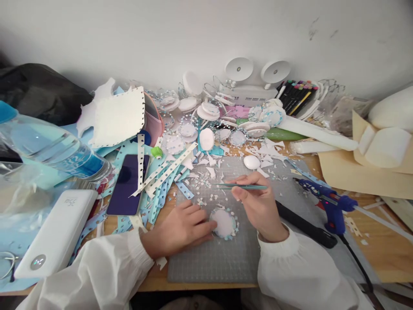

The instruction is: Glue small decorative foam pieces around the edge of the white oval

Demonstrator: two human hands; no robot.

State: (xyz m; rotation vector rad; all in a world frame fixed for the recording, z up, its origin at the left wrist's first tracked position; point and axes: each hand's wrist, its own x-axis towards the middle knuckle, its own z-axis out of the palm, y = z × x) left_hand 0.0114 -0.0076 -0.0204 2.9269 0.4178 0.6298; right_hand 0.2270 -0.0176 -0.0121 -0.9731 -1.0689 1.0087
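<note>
My right hand (258, 202) is closed around a pair of green tweezers (251, 187), their thin tips pointing left above the grey cutting mat (206, 265). Below the tips lies a round white disc (224, 223) with small pale blue and white stars round its rim. At the disc's left edge, my left hand (183, 226) is low over the mat, fingers loosely stretched and slightly blurred. One fingertip reaches the rim; the thumb is largely hidden. Tiny loose paper stars (211, 199) are scattered on the mat just beyond the disc.
A blue hot glue gun (335, 206) and a black-handled tool (306, 224) lie right. Left are a phone (127, 185), punched paper strips (174, 168), a white power bank (56, 234) and a water bottle (54, 144). Star-trimmed discs (208, 111) crowd the back by the wall.
</note>
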